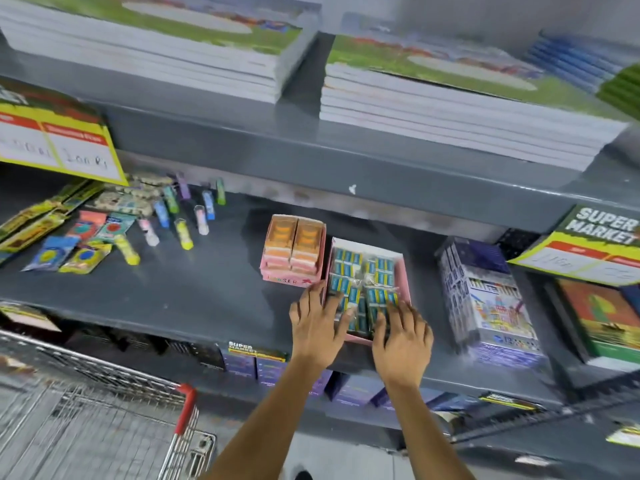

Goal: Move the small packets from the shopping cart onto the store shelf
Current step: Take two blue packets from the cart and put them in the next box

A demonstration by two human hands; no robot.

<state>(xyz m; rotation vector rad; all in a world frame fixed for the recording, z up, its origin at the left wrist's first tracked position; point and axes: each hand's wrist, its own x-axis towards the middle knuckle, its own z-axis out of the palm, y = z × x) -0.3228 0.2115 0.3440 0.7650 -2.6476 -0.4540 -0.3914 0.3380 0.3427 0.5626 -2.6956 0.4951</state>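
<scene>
A pink open box (404, 278) sits on the grey store shelf (207, 289), filled with several small blue-and-white packets (360, 271) wrapped in clear plastic. My left hand (317, 327) lies on the box's near left corner, fingers spread over the packets. My right hand (403, 336) rests on the packets at the box's near right side, fingers spread and pressing down. I cannot tell whether either hand grips a packet. The wire shopping cart (114, 410) with a red handle corner stands at the lower left; its visible part shows no packets.
A pink eraser box (294, 251) stands just left of the packet box. Glue sticks (183, 233) and carded items lie at far left. A crayon pack bundle (491, 303) sits to the right. Stacks of notebooks (450, 112) fill the shelf above.
</scene>
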